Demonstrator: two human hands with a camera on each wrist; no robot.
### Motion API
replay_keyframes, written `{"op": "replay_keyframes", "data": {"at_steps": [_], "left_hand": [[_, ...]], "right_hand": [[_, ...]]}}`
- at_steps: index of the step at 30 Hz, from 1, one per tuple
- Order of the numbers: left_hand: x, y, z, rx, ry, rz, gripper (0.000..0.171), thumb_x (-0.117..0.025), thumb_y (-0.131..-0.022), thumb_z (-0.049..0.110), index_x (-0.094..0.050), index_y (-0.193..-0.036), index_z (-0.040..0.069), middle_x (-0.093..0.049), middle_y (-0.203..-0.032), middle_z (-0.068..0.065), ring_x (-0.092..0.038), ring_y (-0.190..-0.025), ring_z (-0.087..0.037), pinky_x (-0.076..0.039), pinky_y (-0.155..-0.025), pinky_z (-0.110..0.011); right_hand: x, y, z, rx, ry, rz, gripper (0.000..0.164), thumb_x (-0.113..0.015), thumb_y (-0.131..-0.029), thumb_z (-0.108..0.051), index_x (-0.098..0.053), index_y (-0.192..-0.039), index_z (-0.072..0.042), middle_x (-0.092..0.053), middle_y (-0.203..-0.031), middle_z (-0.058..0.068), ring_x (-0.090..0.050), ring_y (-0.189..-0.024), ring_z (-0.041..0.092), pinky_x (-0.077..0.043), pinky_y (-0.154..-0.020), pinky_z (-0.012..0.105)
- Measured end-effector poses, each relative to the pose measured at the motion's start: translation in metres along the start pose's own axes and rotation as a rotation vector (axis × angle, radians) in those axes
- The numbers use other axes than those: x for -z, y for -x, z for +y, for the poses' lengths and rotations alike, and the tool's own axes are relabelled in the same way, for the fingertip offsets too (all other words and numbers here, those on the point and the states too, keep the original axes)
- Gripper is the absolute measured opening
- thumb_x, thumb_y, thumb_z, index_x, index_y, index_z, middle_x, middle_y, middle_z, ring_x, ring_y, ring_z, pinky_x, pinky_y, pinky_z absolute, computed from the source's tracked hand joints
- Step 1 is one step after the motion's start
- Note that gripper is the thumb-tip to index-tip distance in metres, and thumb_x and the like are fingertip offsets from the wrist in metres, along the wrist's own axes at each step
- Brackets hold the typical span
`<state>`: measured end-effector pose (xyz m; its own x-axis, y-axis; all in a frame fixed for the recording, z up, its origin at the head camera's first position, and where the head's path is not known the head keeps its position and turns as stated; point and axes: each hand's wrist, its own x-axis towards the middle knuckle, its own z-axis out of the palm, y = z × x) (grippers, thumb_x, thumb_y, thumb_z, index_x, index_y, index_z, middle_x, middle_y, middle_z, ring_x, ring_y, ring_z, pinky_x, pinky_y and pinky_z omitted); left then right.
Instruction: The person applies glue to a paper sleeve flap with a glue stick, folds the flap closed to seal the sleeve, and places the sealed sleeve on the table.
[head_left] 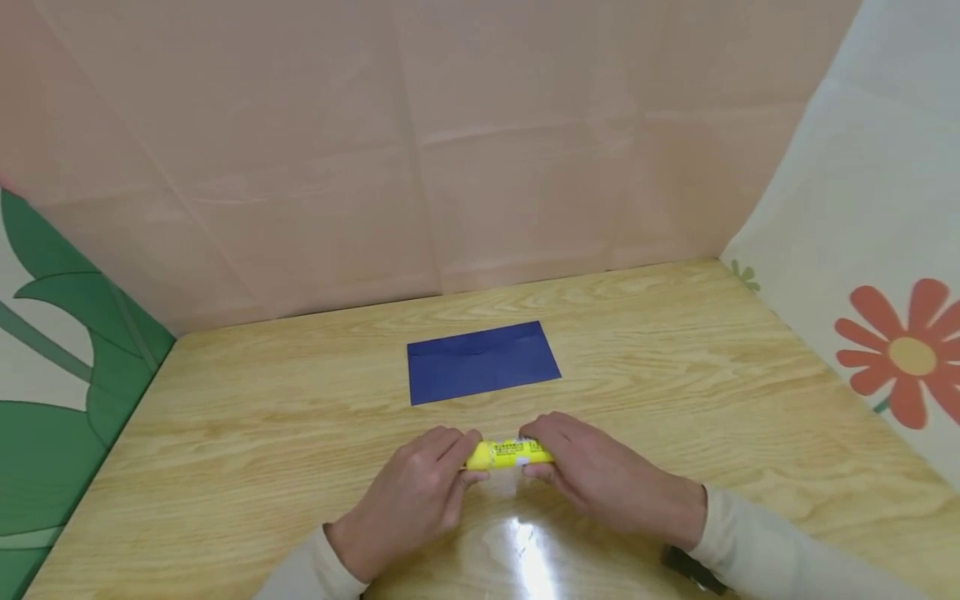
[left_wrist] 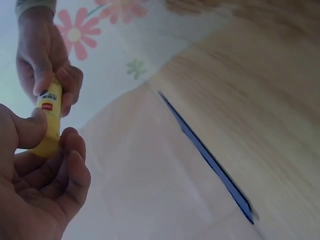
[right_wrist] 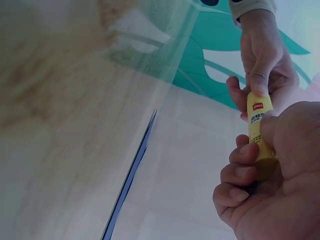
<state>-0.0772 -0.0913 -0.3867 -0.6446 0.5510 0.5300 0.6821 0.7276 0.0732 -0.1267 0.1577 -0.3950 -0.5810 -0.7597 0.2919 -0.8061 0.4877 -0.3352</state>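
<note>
A yellow glue stick [head_left: 506,453] with a small red label is held level above the near part of the table. My left hand [head_left: 408,492] grips one end between thumb and fingers. The other end is pinched by my right hand [head_left: 600,479]. Both wrist views show the thumbs pressed along the glue stick [left_wrist: 52,120], one hand at each end; fingers partly hide its ends. Beyond the hands, a dark blue envelope [head_left: 480,367] lies flat on the table, touched by neither hand.
The wood-grain table [head_left: 262,417] meets a pinkish backdrop [head_left: 337,167] at its far edge. Sheets printed with green leaves [head_left: 45,467] and a red flower [head_left: 911,354] stand at the sides. Partly hidden under the right forearm is a dark object [head_left: 693,571].
</note>
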Motion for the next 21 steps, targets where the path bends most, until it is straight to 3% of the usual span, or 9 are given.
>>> {"op": "replay_keyframes", "data": {"at_steps": [5,9,12,15,18,21], "left_hand": [[0.002,-0.004,-0.004,0.076,-0.033,-0.017,0.032,-0.076,-0.088,0.024,-0.071,-0.112,0.003,-0.074,-0.093,-0.003,-0.069,-0.082,-0.012,-0.059,-0.076,-0.029],[0.002,-0.006,-0.008,0.163,-0.037,-0.081,0.04,-0.075,-0.089,0.031,-0.069,-0.12,0.007,-0.075,-0.098,-0.002,-0.071,-0.087,-0.014,-0.059,-0.077,-0.031],[0.001,-0.006,-0.012,0.211,-0.076,-0.171,0.051,-0.074,-0.089,0.037,-0.065,-0.128,0.006,-0.074,-0.108,-0.005,-0.07,-0.096,-0.02,-0.059,-0.081,-0.034],[0.0,-0.005,-0.016,0.251,-0.121,-0.307,0.059,-0.07,-0.091,0.042,-0.059,-0.134,0.003,-0.068,-0.122,-0.01,-0.065,-0.11,-0.028,-0.057,-0.089,-0.041],[-0.003,-0.006,-0.024,0.309,-0.091,-0.429,0.062,-0.063,-0.095,0.045,-0.054,-0.139,0.002,-0.058,-0.138,-0.016,-0.055,-0.126,-0.035,-0.051,-0.1,-0.05],[-0.008,-0.009,-0.033,0.372,-0.038,-0.511,0.066,-0.053,-0.1,0.048,-0.046,-0.146,0.001,-0.044,-0.152,-0.02,-0.043,-0.139,-0.041,-0.043,-0.107,-0.057]], "right_hand": [[0.001,-0.004,0.001,-0.017,-0.005,0.021,0.029,-0.051,-0.104,-0.03,-0.052,-0.129,-0.016,-0.061,-0.113,-0.008,-0.057,-0.1,0.003,-0.054,-0.087,0.029],[0.008,-0.007,0.006,-0.042,0.014,0.04,0.033,-0.054,-0.103,-0.031,-0.052,-0.133,-0.018,-0.065,-0.121,-0.007,-0.061,-0.104,0.004,-0.055,-0.089,0.033],[0.016,-0.009,0.019,-0.049,0.07,0.112,0.033,-0.06,-0.1,-0.029,-0.055,-0.13,-0.017,-0.069,-0.106,-0.007,-0.06,-0.083,0.002,-0.054,-0.071,0.026],[0.024,-0.011,0.04,-0.084,0.191,0.193,0.033,-0.066,-0.096,-0.028,-0.058,-0.125,-0.017,-0.07,-0.093,-0.005,-0.048,-0.064,0.0,-0.044,-0.057,0.019],[0.03,-0.012,0.059,-0.155,0.335,0.231,0.032,-0.071,-0.091,-0.029,-0.061,-0.119,-0.016,-0.071,-0.09,-0.001,-0.046,-0.057,0.004,-0.043,-0.052,0.021],[0.032,-0.011,0.072,-0.213,0.45,0.217,0.031,-0.077,-0.086,-0.029,-0.065,-0.111,-0.017,-0.069,-0.082,0.0,-0.047,-0.052,0.008,-0.045,-0.048,0.026]]}}
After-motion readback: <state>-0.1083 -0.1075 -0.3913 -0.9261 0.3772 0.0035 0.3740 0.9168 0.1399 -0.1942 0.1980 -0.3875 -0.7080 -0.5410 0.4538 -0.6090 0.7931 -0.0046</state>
